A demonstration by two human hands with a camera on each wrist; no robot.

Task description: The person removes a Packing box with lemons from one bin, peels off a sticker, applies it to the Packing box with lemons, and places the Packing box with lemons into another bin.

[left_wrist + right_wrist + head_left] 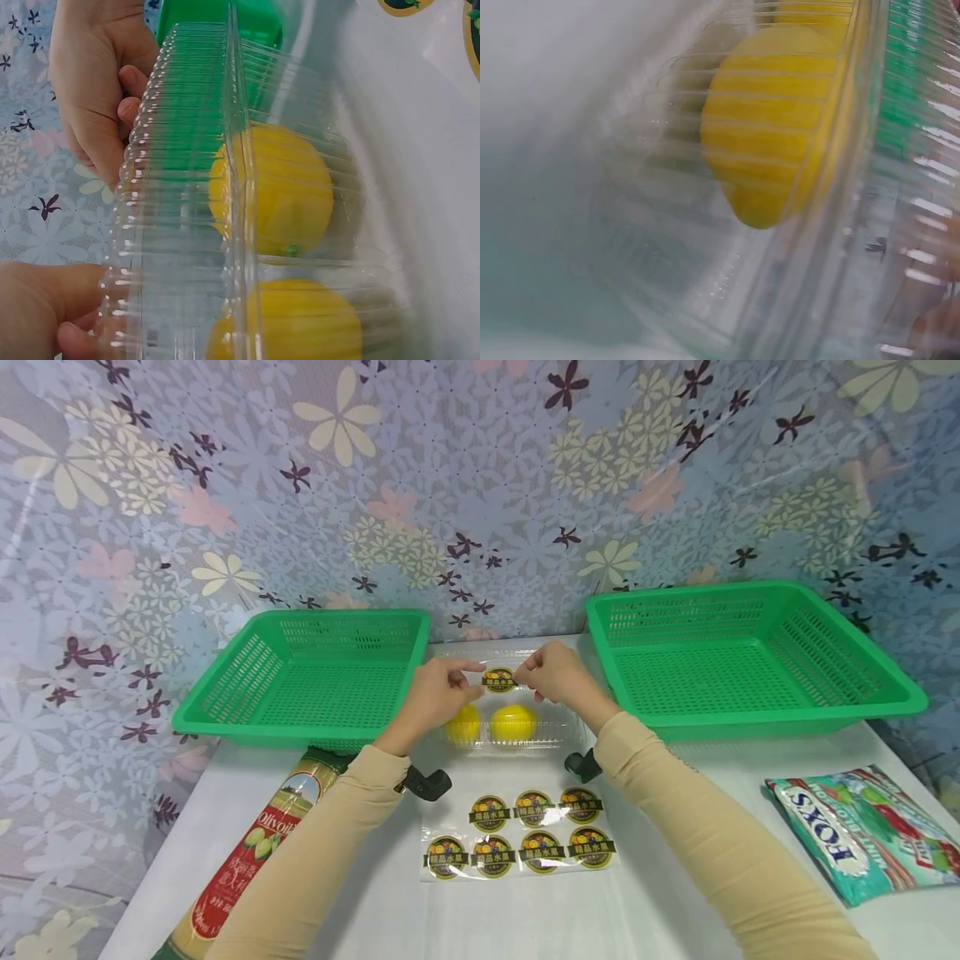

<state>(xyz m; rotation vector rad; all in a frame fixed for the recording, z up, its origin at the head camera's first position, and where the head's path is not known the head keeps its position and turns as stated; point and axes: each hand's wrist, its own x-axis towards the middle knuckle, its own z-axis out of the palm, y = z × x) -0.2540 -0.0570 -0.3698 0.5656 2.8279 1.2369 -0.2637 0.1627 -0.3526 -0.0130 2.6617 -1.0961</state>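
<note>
A clear plastic clamshell box stands between the baskets with yellow lemons inside. Over its lid is a round fruit sticker with a dark banner. My right hand pinches the sticker's right end between thumb and fingertips. On the other side, my left hand has thumb and index finger spread apart by the sticker's left end. In the left wrist view both hands show behind the ribbed clear lid, and the sticker is hidden. The right wrist view shows a lemon through the plastic.
A sheet of stickers lies in front of the box. Green baskets stand left and right. An olive oil package lies by the left forearm, a Fox's candy bag at the far right.
</note>
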